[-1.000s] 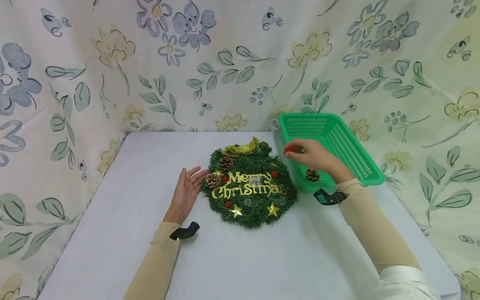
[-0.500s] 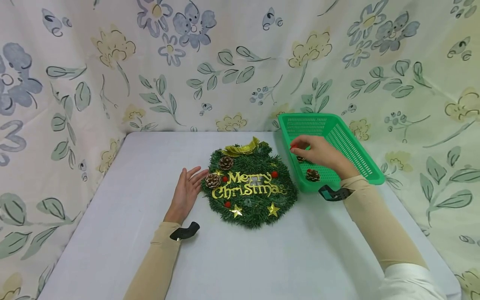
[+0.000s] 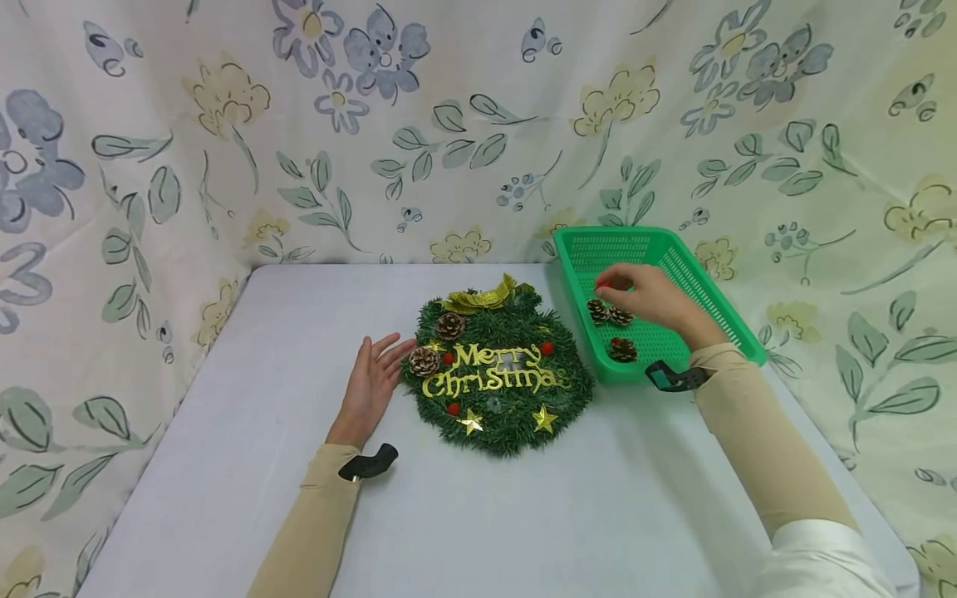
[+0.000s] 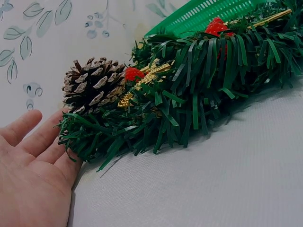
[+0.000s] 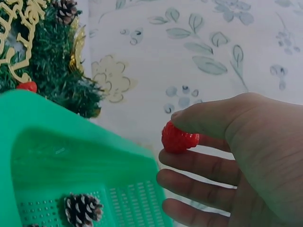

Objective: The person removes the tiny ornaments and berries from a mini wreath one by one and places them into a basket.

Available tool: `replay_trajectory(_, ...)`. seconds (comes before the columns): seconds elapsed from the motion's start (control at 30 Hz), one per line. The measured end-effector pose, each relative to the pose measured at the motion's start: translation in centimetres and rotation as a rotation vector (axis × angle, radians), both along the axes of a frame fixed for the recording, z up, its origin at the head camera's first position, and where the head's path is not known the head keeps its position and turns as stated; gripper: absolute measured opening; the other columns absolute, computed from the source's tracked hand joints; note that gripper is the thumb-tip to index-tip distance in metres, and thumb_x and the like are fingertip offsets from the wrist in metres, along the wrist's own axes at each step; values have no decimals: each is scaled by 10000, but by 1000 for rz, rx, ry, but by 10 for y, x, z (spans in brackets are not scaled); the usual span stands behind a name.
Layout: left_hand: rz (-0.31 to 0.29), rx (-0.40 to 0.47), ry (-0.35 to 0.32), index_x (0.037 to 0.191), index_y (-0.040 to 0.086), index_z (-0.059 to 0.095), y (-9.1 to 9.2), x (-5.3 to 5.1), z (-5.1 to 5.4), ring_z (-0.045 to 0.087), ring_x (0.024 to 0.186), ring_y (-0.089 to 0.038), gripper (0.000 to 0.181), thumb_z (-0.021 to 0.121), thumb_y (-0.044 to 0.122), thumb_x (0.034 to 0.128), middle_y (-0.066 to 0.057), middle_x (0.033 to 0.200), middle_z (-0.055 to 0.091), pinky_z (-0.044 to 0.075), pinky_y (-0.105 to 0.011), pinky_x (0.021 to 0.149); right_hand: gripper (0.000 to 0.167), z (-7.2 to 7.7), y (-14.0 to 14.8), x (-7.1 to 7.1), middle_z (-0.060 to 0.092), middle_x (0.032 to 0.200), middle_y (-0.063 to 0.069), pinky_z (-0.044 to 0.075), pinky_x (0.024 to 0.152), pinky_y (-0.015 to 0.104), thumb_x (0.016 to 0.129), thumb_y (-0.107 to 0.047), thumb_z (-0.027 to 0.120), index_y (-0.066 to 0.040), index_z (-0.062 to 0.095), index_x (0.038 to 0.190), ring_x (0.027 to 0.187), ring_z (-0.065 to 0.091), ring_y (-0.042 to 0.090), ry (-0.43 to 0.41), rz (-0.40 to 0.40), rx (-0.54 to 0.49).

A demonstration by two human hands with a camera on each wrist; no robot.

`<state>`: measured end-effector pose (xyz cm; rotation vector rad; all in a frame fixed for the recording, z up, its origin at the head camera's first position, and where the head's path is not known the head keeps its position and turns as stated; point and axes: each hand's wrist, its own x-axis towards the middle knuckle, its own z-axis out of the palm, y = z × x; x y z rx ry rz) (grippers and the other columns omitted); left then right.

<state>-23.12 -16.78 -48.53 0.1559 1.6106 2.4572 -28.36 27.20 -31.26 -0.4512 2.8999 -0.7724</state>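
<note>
A person's right hand (image 3: 650,299) hangs over a green plastic basket (image 3: 624,374), thumb and index finger pinching a red berry ornament (image 5: 179,138) above its interior, while the other fingers lie loosely curved. The left hand (image 3: 369,384) lies palm up with fingers extended and relaxed, its fingertips at the left edge of a green wreath (image 3: 501,432), partly behind the strands. The wreath lies flat on a white-covered table (image 3: 486,523), just left of the basket, whose side wall stands between it and the pinched ornament. Across the wreath runs gold "Merry Christmas" lettering (image 3: 493,380); around that sit a gold bow (image 3: 482,296) at the top, two pinecones (image 3: 450,325) at the left, red berries and two gold stars (image 3: 544,418) along the bottom. Inside the basket, three loose pinecones (image 3: 624,350) rest near its left side, two close together beneath the right hand, which hides part of the basket. A floral curtain (image 3: 336,216) hangs behind everything.
</note>
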Motion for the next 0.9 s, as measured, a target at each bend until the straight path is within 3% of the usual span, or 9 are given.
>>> replay_trajectory(0.3,2,-3,7,1624,72,147,-1,1,-1,231,1568,-270,815,208,651,1054,-195,1653,300,28,-459,1308,394,1,12,-10,659,1303,179,511,968,534,1049,-358,569,-85,620,1327,1194,617,330,-40,-35,-37)
replay_trajectory(0.9,0,13,-4,1624,75,151,0,1,1,232,1568,-267,800,203,640,1059,-184,1651,310,37,-443,1309,442,-2,33,-23,596,1381,241,466,1031,592,1059,-351,546,-39,567,1372,1277,554,400,-88,-72,-38)
